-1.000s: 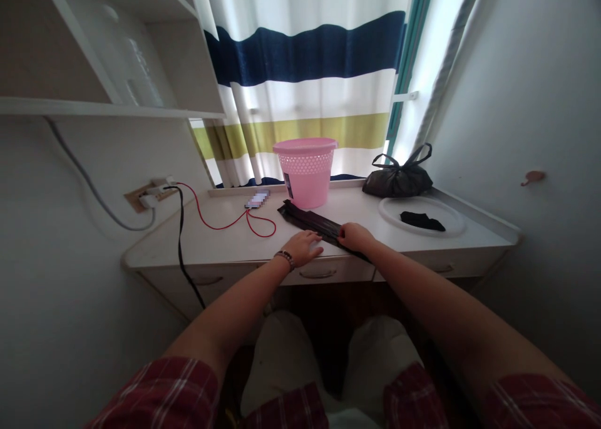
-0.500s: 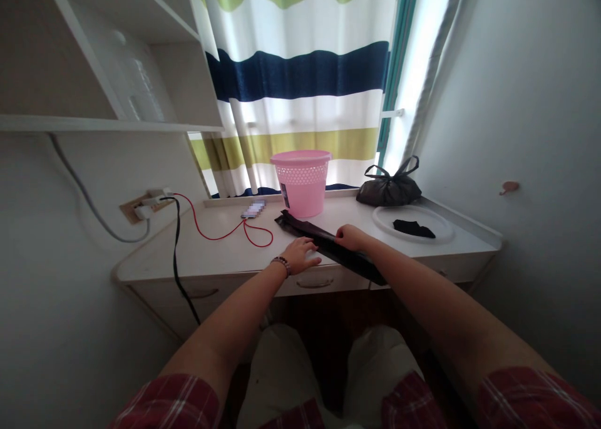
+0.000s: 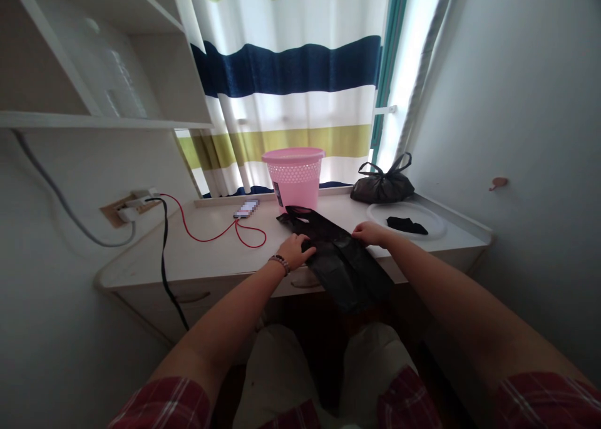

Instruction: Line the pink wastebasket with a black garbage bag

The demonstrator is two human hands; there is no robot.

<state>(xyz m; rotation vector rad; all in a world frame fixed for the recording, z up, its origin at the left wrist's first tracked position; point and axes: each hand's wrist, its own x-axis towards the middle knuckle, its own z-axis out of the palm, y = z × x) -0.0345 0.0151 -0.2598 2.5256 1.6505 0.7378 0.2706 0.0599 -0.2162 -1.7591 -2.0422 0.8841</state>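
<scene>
A black plastic bag (image 3: pixel 345 263) lies partly unfolded over the desk's front edge, its lower part hanging down towards my lap. A handle loop shows at its far end. My left hand (image 3: pixel 293 252), with a beaded bracelet at the wrist, grips the bag's left side with curled fingers and thumb. On the opposite edge, my right hand (image 3: pixel 372 235) pinches the plastic between thumb and fingers. Just behind the bag's far end stands a pink wastebasket (image 3: pixel 300 188), upright, with a perforated band below its rim.
A tied black bag (image 3: pixel 382 186) sits at the back right. In front of it, a whitish round lid or tray (image 3: pixel 436 228) carries a small folded black item (image 3: pixel 406 225). A phone (image 3: pixel 247 208) with a red cable (image 3: pixel 206 239) lies left. A black cord (image 3: pixel 165 266) hangs over the front edge.
The bag has gone from a narrow folded strip to a wider sheet. My right hand has moved rightwards with its edge, and my left fingers have closed on the left side.
</scene>
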